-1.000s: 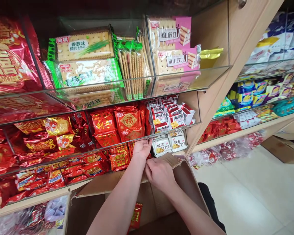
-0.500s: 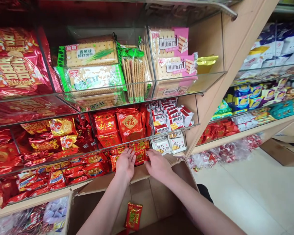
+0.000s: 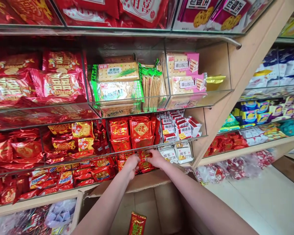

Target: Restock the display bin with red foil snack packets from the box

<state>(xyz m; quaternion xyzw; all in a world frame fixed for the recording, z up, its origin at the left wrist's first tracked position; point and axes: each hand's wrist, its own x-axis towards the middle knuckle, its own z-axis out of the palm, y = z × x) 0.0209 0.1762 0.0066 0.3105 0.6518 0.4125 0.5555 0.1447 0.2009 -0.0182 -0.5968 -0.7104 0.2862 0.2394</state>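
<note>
Both hands reach over a cardboard box (image 3: 150, 182) into a bottom-shelf compartment of red and gold snack packets (image 3: 145, 164). My left hand (image 3: 132, 165) is at the left of these packets, fingers curled inward against them. From the right side, my right hand (image 3: 156, 158) grips at the same packets, its thumb and fingers bent around their edge. The fingertips of both hands are partly hidden among the wrappers. Inside the box, below my arms, lies a single red packet with green and gold print (image 3: 137, 224).
White soda cracker packets (image 3: 177, 154) fill the compartment right of my hands. A clear shelf lip (image 3: 127, 150) runs just above them. Red packets (image 3: 141, 130) stand on the shelf above. A slanted wooden divider (image 3: 218, 111) rises at right, and bagged goods (image 3: 232, 166) lie on the floor.
The view has tilted up and shifted left, so more of the upper shelves shows. My hands have closed in on the red packets; the left fingers, spread before, are now curled.
</note>
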